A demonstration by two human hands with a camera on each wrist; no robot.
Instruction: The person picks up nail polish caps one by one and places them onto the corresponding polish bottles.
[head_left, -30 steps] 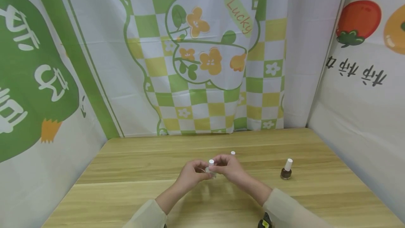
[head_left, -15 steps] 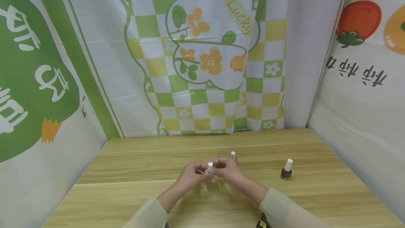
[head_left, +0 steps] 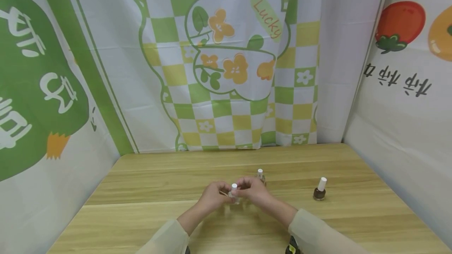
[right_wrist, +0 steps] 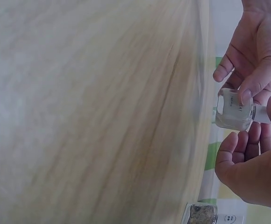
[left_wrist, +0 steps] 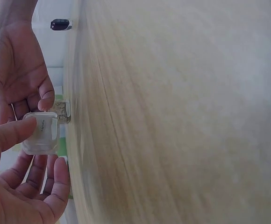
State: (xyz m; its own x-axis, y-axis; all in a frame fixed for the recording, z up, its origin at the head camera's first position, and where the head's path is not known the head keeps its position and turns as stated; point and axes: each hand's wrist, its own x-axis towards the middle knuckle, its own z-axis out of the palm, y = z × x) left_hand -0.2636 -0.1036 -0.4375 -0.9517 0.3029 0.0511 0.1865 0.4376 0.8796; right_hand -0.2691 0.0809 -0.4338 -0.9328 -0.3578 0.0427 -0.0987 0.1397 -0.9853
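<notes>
A small nail polish bottle [head_left: 233, 196], clear with a pale content, is held upright between both hands above the table. My left hand [head_left: 213, 196] pinches its glass body, the thumb [right_wrist: 253, 87] lying across the printed front. At the white cap [right_wrist: 260, 113], my right hand [head_left: 255, 190] grips with thumb and fingers. In the left wrist view, the bottle [left_wrist: 44, 140] shows its flat base end. Just behind my right hand stands a second nail polish bottle [head_left: 260, 175], white-capped with speckled content, partly hidden in the head view.
A dark brown nail polish bottle [head_left: 319, 193] with a white cap stands to the right on the wooden table [head_left: 152, 175]. Printed cloths [head_left: 226, 120] hang behind the table and along both sides.
Both hands and the bottle between them have come slightly lower and nearer to me. More of the speckled bottle behind the right hand now shows. The brown bottle stays put.
</notes>
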